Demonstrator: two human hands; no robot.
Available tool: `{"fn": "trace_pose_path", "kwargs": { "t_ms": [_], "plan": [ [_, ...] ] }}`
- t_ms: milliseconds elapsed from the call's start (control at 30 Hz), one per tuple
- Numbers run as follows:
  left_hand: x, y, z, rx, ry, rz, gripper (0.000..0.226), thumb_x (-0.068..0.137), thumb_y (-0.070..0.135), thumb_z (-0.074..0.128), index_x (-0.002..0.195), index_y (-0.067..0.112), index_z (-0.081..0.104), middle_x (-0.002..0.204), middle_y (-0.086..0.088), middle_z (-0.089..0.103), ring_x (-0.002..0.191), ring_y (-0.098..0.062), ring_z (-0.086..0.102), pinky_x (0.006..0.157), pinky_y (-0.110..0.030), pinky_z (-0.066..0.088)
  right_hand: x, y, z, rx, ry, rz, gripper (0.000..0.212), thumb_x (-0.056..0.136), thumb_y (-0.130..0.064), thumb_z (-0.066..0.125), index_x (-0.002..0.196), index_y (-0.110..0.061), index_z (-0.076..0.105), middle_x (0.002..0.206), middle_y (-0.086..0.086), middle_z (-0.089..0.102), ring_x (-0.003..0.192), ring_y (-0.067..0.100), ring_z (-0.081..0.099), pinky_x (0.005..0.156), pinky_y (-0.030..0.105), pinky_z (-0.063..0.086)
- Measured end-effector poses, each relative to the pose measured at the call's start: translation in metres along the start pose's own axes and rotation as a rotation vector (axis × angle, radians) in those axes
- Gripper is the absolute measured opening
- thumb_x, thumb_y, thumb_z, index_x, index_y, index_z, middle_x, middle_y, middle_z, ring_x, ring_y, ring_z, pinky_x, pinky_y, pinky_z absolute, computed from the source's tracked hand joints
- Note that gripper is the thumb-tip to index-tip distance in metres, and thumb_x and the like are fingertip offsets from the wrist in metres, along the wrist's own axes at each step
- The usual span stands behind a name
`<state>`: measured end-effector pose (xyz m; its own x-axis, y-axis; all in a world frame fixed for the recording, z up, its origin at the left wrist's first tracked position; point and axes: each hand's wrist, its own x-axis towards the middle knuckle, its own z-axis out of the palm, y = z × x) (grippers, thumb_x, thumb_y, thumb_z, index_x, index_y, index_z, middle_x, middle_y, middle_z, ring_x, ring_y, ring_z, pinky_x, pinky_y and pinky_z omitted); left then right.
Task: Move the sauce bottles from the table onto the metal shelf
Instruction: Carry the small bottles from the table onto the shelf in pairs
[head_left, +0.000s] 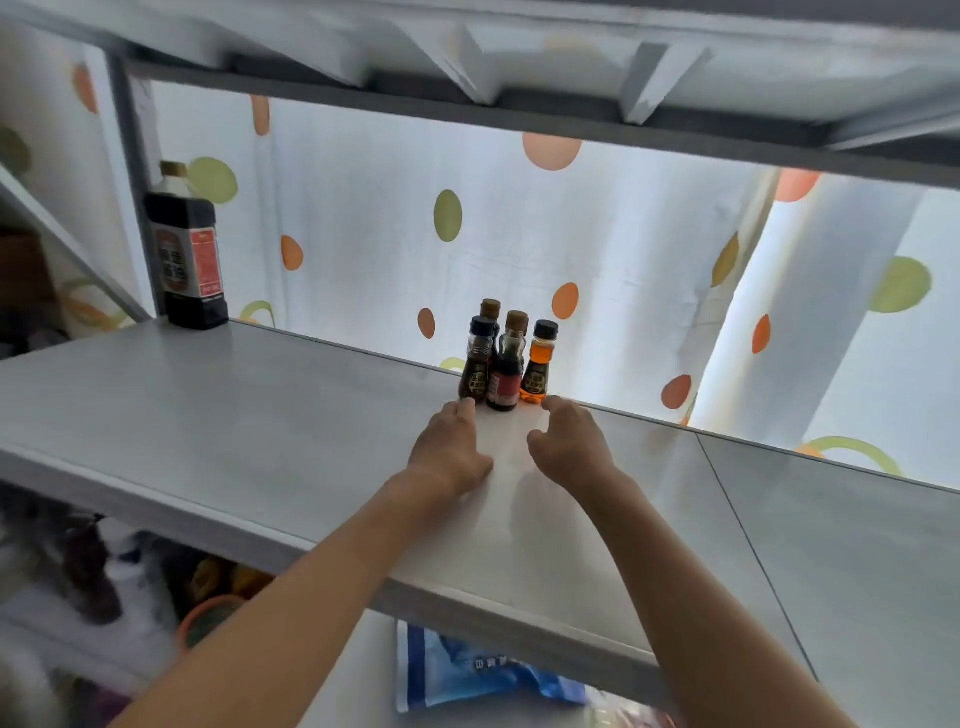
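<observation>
Metal shelf (218, 415), dotted curtain (623, 234) behind: four small bottles (503, 364) clustered at back edge, probably to save room. Left hand (451, 449), right hand (569, 447) loosely curled, gripping nothing, flanking the cluster.

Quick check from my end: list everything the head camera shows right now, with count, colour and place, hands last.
small sauce bottles: four, three dark and one amber, clustered upright at the back edge of the shelf, one mostly hidden behind the others
large dark bottle: one, black with red label, upright at the shelf's far left corner
metal shelf: one, pale grey, across the middle of the view; another level above
curtain: one, white with orange and green dots, behind the shelf
blue and white bag: one, below the shelf
items lower left: blurred, cannot tell
left hand: one, fingertips at the leftmost small bottle's base, gripping nothing
right hand: one, fingers loosely curled, just before the amber bottle, holding nothing
</observation>
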<state>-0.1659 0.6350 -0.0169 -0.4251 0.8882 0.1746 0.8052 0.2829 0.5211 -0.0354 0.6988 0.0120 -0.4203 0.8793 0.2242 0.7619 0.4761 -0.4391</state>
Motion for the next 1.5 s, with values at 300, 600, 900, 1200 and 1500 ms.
{"fn": "trace_pose_path", "kwargs": {
  "t_ms": [300, 600, 900, 1200, 1500],
  "plan": [
    [-0.134, 0.069, 0.018, 0.325, 0.151, 0.012, 0.067, 0.097, 0.028, 0.051, 0.152, 0.007, 0.018, 0.159, -0.01, 0.021, 0.147, -0.024, 0.017, 0.12, -0.038, 0.016, -0.103, 0.05, -0.024, -0.025, -0.092, -0.288, 0.054, 0.087, -0.011, 0.052, 0.141, -0.007, 0.045, 0.141, 0.012, 0.051, 0.134, 0.029, 0.041, 0.11, 0.036, 0.032],
    [-0.272, 0.108, 0.045, 0.435, 0.216, -0.104, 0.074, 0.095, 0.019, 0.049, 0.155, 0.01, 0.006, 0.163, -0.005, 0.004, 0.15, -0.019, -0.002, 0.122, -0.039, 0.004, -0.208, 0.079, -0.023, -0.027, -0.033, -0.627, 0.062, 0.093, -0.007, 0.048, 0.151, -0.011, 0.027, 0.158, 0.009, 0.028, 0.149, 0.024, 0.017, 0.121, 0.035, 0.013],
    [-0.41, 0.081, 0.036, 0.497, 0.243, -0.417, 0.071, 0.1, 0.022, 0.041, 0.154, 0.009, -0.002, 0.163, -0.007, -0.007, 0.149, -0.021, -0.01, 0.121, -0.041, -0.003, -0.324, 0.039, 0.005, 0.035, -0.195, -0.884, 0.074, 0.09, -0.007, 0.053, 0.155, -0.012, 0.018, 0.164, 0.007, 0.012, 0.152, 0.02, 0.001, 0.122, 0.034, 0.0],
    [-0.615, 0.021, 0.03, 0.554, 0.259, -0.803, 0.074, 0.097, 0.019, 0.044, 0.154, 0.006, 0.0, 0.163, -0.01, -0.004, 0.15, -0.024, -0.009, 0.122, -0.042, -0.001, -0.5, -0.029, 0.061, 0.075, -0.411, -1.277, 0.065, 0.096, -0.011, 0.045, 0.155, -0.012, 0.019, 0.163, 0.007, 0.016, 0.151, 0.02, 0.005, 0.123, 0.035, 0.002],
    [-0.858, 0.003, 0.025, 0.472, 0.377, -1.167, 0.07, 0.099, 0.02, 0.04, 0.154, 0.005, 0.0, 0.163, -0.01, -0.007, 0.149, -0.023, -0.012, 0.122, -0.041, -0.002, -0.731, -0.098, 0.082, 0.17, -0.601, -1.578, 0.061, 0.095, -0.007, 0.041, 0.153, -0.01, 0.024, 0.161, 0.009, 0.023, 0.151, 0.022, 0.009, 0.121, 0.034, 0.003]
  ]
}}
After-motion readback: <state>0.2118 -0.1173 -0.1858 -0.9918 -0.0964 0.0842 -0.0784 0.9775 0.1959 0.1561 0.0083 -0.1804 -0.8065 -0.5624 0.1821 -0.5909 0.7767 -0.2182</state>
